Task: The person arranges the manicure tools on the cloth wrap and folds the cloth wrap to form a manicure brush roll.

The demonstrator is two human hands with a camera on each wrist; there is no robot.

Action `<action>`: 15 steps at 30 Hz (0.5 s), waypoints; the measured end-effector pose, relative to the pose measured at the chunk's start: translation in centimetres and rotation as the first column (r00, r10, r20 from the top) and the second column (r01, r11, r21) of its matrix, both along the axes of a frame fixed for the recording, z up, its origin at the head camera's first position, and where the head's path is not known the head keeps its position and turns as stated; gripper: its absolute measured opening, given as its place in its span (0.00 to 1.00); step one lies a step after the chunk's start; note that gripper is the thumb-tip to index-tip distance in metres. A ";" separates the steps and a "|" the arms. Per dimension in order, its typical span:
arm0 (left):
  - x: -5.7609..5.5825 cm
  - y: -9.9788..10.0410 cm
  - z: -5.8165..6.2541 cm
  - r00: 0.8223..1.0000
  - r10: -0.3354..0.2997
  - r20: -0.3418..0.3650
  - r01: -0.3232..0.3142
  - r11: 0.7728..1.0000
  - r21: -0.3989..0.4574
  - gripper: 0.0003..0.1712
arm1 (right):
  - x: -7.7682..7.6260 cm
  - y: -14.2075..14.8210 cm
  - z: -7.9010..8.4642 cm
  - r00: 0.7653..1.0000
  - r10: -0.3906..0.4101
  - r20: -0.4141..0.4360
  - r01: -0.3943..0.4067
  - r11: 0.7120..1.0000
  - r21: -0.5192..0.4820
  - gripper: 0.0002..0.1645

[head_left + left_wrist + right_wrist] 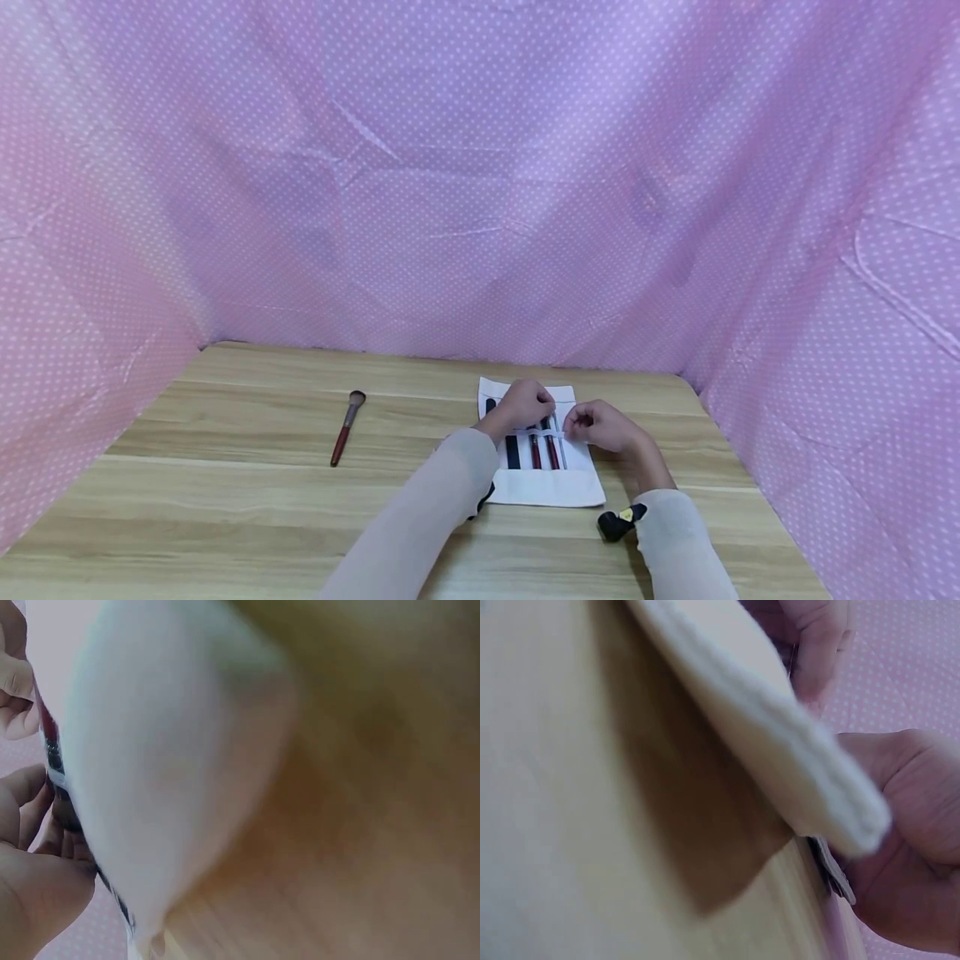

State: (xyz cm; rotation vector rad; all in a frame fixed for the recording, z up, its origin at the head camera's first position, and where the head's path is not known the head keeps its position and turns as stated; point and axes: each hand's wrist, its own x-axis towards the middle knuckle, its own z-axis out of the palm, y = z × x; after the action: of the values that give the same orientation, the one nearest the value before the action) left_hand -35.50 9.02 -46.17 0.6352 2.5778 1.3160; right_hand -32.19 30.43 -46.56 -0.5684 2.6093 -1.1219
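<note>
A white cloth brush roll (547,489) lies flat on the table, with a white elastic band (525,432) across its middle. Under the band sit two red-handled makeup brushes (551,454), a black flat strip (512,452) and a thin metal stick (562,454). My left hand (525,402) reaches over the roll and pinches the upper end of the thin stick. At the roll's right side, my right hand (606,427) has curled fingers that pinch the band's end. Both wrist views show the hands (37,877) (911,832) partly, behind the roll's blurred edge.
Left of the roll, a loose makeup brush (345,433) with a red handle lies on the wooden table (225,500). Pink dotted cloth (450,208) hangs around the table's back and sides.
</note>
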 end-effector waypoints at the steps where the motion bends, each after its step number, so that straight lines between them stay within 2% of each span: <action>1: -0.1 -0.2 0.1 1.000 0.006 -0.016 -0.006 1.000 0.005 0.09 | 0.0 0.0 0.0 1.000 -0.003 0.001 0.003 1.000 -0.001 0.08; 5: -0.5 -1.6 0.5 0.997 0.031 -0.067 -0.030 0.999 0.010 0.10 | 0.1 0.0 0.2 1.000 0.002 0.003 -0.002 1.000 -0.003 0.06; 12: -1.5 -5.3 1.0 0.993 0.061 -0.100 -0.060 0.998 0.005 0.11 | 0.5 0.3 0.9 0.999 -0.028 -0.017 0.029 0.997 0.065 0.06; 15: -1.8 -7.0 1.3 0.991 0.071 -0.113 -0.070 0.997 0.016 0.11 | 0.7 0.5 1.4 0.999 -0.042 -0.033 0.044 0.997 0.065 0.07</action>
State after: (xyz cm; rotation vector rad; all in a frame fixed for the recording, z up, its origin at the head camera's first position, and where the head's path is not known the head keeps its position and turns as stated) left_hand -37.35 2.02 -44.87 0.6442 2.7081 1.3544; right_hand -31.46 30.98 -45.18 -0.5231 2.6865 -1.0436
